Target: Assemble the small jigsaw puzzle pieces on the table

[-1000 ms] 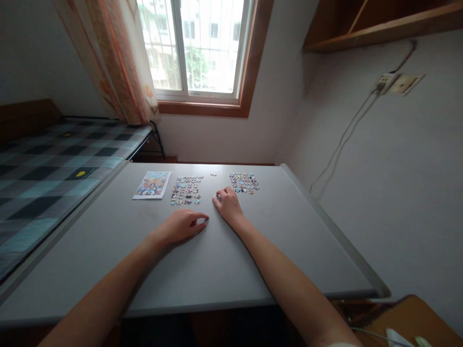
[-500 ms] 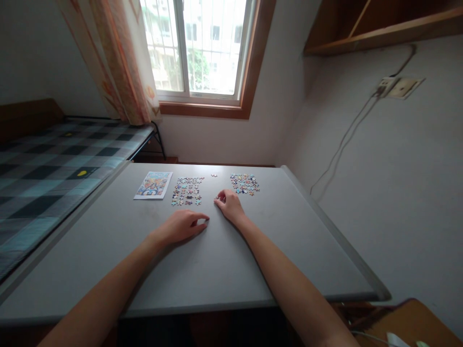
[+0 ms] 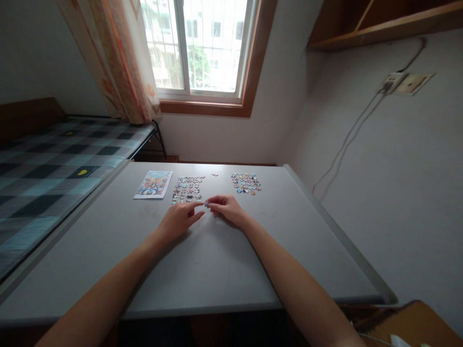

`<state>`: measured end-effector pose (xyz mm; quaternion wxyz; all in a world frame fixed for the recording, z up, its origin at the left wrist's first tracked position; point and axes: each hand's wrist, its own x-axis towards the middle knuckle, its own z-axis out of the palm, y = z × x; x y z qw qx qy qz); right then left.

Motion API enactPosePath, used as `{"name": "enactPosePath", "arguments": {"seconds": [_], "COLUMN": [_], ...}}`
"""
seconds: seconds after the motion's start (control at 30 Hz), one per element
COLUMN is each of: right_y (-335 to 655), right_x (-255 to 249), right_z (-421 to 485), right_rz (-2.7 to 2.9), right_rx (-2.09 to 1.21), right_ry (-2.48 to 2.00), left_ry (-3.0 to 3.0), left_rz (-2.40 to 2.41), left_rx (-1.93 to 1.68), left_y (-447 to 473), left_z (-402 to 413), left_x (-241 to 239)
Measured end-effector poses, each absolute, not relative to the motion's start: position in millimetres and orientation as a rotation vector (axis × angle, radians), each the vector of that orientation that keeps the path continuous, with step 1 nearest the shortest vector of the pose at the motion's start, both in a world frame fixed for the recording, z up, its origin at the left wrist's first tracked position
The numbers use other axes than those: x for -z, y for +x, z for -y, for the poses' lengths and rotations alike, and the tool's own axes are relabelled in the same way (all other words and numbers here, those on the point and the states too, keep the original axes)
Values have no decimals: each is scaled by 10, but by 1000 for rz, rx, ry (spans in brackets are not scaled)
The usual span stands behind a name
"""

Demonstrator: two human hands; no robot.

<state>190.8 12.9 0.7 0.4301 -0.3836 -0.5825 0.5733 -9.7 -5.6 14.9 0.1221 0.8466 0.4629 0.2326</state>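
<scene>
My right hand [image 3: 227,208] pinches a small jigsaw puzzle piece [image 3: 206,204] between thumb and fingertips, just above the grey table [image 3: 217,265]. Close on its left is my left hand [image 3: 180,216], thumb and index finger apart, the index tip at or very near the piece. Beyond the left hand lie rows of loose puzzle pieces [image 3: 186,188], the nearest ones partly hidden by it. Another cluster of puzzle pieces [image 3: 246,183] is spread past my right hand. One single puzzle piece [image 3: 214,174] rests between the two groups, near the far edge.
A colourful printed picture sheet [image 3: 154,185] lies left of the pieces. A bed with a checked mattress [image 3: 79,149] adjoins the table's left side. The right wall carries a socket [image 3: 394,82] with a hanging cable [image 3: 342,147]. At lower right is a wooden seat [image 3: 415,323].
My right hand has moved left and slightly nearer with the piece. My left hand has risen a little, its index finger now reaching the piece. The view has shifted slightly.
</scene>
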Motion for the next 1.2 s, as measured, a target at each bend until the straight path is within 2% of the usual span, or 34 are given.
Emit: {"name": "enactPosePath", "arguments": {"seconds": [0.2,0.87,1.2], "right_y": [1899,1909,1924], "right_x": [-36,-23,-11], "right_z": [-94,-105,-105], "right_rz": [1438,1641,1699], "right_rx": [-1500,-1417,-1425], "right_ry": [-916,-979,-953], "left_ry": [2514,2642,2612], "left_rz": [-1400,-1206,-1281], "left_rx": [-674,-579,-559], "left_y": [-95,-113,-115], "left_z": [69,70,62], "left_x": [-179,-169,-145]}}
